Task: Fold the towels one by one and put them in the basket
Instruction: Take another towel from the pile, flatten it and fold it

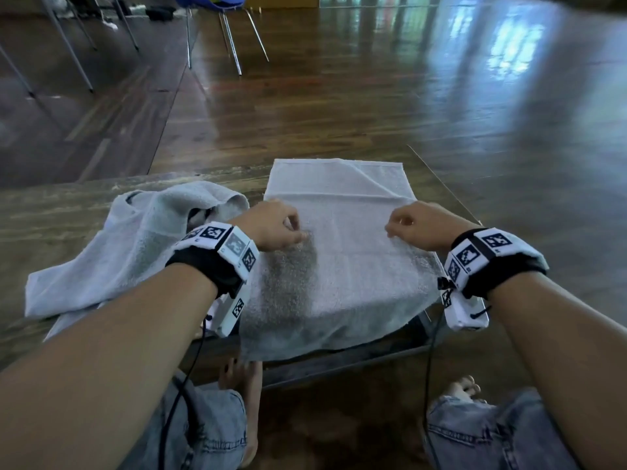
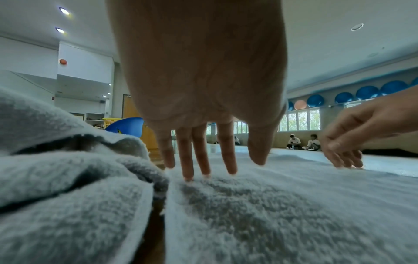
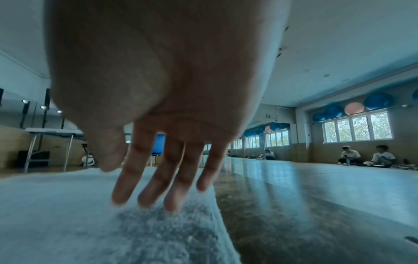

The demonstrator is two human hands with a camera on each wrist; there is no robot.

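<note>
A white towel (image 1: 342,266) lies spread flat on the low wooden table (image 1: 68,212), its near end hanging over the front edge and its far right corner folded in. My left hand (image 1: 274,225) rests on the towel's left edge, straight fingertips (image 2: 203,171) touching the cloth (image 2: 271,214). Across the towel, my right hand (image 1: 410,225) is at the right edge, its straight fingertips (image 3: 144,201) on the pile (image 3: 90,214). A second, crumpled towel (image 1: 135,239) lies heaped to the left (image 2: 68,178). No basket is in view.
The table's right edge (image 1: 441,178) runs close to the towel. My knees and bare feet (image 1: 244,378) are below the table's front. Chair legs (image 1: 234,45) stand on the shiny wooden floor beyond. People (image 3: 366,155) sit by the far wall.
</note>
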